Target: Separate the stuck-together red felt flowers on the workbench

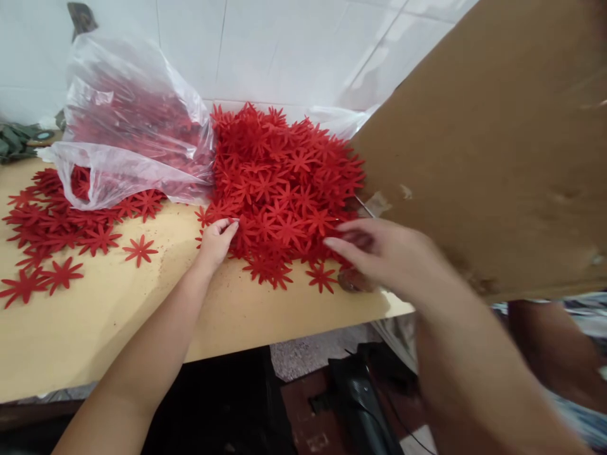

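Observation:
A large heap of red, star-shaped, petal-like pieces (279, 183) lies on the pale tabletop (256, 309). At the heap's left front edge, my left hand (219, 241) has thumb and forefinger pinched together; anything between the tips is too small to make out. My right hand (374, 249) is over the heap's right front side, slightly blurred. Its thumb and forefinger point left with a gap between them, and its other fingers are curled and partly hidden. One loose red piece (322, 277) lies just below and left of it.
A clear plastic bag (137, 151) of red pieces stands at the back left, with more red pieces (61, 221) spread before it. A big cardboard sheet (488, 151) leans on the right. White tiles (275, 50) form the wall behind. Dark green items (16, 142) lie far left.

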Tool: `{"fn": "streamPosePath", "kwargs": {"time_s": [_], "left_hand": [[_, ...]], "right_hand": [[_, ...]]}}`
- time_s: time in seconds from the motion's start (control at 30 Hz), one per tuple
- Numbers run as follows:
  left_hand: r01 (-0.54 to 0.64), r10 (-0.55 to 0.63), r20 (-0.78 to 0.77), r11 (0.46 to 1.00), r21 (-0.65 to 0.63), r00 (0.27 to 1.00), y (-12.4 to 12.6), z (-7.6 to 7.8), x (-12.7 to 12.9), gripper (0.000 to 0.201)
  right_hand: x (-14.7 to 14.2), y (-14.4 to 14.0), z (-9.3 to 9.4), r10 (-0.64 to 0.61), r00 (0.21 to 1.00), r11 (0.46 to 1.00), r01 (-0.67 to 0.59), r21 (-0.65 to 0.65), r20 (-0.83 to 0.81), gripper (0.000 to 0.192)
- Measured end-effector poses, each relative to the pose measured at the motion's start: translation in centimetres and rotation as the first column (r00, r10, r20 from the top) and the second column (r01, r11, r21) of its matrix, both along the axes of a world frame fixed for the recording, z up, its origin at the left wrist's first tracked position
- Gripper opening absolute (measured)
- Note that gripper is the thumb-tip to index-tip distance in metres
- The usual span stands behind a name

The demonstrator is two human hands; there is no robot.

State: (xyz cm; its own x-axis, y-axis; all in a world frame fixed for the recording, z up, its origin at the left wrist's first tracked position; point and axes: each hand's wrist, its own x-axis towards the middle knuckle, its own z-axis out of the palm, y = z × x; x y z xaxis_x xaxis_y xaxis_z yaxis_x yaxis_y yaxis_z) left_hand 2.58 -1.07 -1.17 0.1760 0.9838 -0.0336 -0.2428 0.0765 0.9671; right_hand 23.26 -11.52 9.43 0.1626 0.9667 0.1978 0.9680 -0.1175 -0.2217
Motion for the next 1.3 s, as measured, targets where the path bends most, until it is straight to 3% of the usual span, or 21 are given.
{"fn": "streamPosePath", "kwargs": {"time_s": [0.13,0.2,0.3,0.4,0.47,0.57,0.7,0.83,0.93,1.03,1.13,1.3], "left_hand": [[0.016,-0.016,0.014,1.000,0.004,1.000,-0.3,0.5,-0.4,0.012],[-0.027,0.027,0.011,0.999,0.028,1.000,-0.3,0.6,-0.8,0.013],[-0.113,0.113,0.002,0.993,0.044,0.994,-0.2,0.5,-1.3,0.014],[-0.145,0.146,-0.009,0.988,0.044,0.989,0.0,0.5,-1.3,0.015],[-0.171,0.172,-0.025,0.984,0.046,0.985,0.0,0.6,-1.0,0.017],[-0.184,0.184,-0.011,0.983,0.019,0.983,0.0,0.9,-0.8,0.023],[-0.077,0.080,0.060,0.996,-0.048,0.995,0.0,1.0,-0.9,0.014],[0.013,-0.013,0.051,1.000,0.010,0.999,-0.3,1.0,-0.7,0.019],[0.034,-0.032,0.077,0.999,-0.026,0.996,-0.4,0.8,-0.6,0.014],[-0.011,0.017,0.099,0.998,-0.061,0.995,-0.1,0.6,-0.7,0.006],[-0.042,0.044,0.083,0.999,-0.030,0.996,0.3,0.3,-1.1,0.007],[-0.062,0.061,0.009,0.995,0.077,0.998,0.2,0.1,-1.4,0.022]], "right_hand": [[-7.5,4.5,-3.9,0.153,0.876,0.988,-0.151,0.041,-0.458,0.044],[-9.8,6.8,-6.2,0.230,0.728,0.970,-0.222,0.095,-0.646,0.034],[-11.2,9.3,-8.6,0.274,0.501,0.959,-0.211,0.191,-0.821,0.020],[-11.2,10.2,-9.6,0.261,0.402,0.964,-0.156,0.215,-0.878,0.021],[-11.1,10.3,-9.6,0.253,0.408,0.967,-0.145,0.212,-0.877,0.023],[-10.9,9.8,-9.2,0.260,0.492,0.965,-0.135,0.222,-0.831,0.022],[-10.8,9.0,-8.8,0.286,0.618,0.955,-0.125,0.268,-0.733,0.020],[-10.6,8.6,-8.8,0.292,0.696,0.942,-0.091,0.323,-0.656,0.030],[-10.7,8.4,-8.8,0.297,0.633,0.942,-0.069,0.330,-0.715,0.026],[-10.9,8.1,-8.7,0.333,0.448,0.942,-0.117,0.315,-0.829,0.016],[-11.1,8.0,-8.8,0.335,0.319,0.939,-0.192,0.285,-0.887,0.025],[-10.8,8.3,-9.1,0.315,0.368,0.949,-0.113,0.294,-0.875,0.021]]}}
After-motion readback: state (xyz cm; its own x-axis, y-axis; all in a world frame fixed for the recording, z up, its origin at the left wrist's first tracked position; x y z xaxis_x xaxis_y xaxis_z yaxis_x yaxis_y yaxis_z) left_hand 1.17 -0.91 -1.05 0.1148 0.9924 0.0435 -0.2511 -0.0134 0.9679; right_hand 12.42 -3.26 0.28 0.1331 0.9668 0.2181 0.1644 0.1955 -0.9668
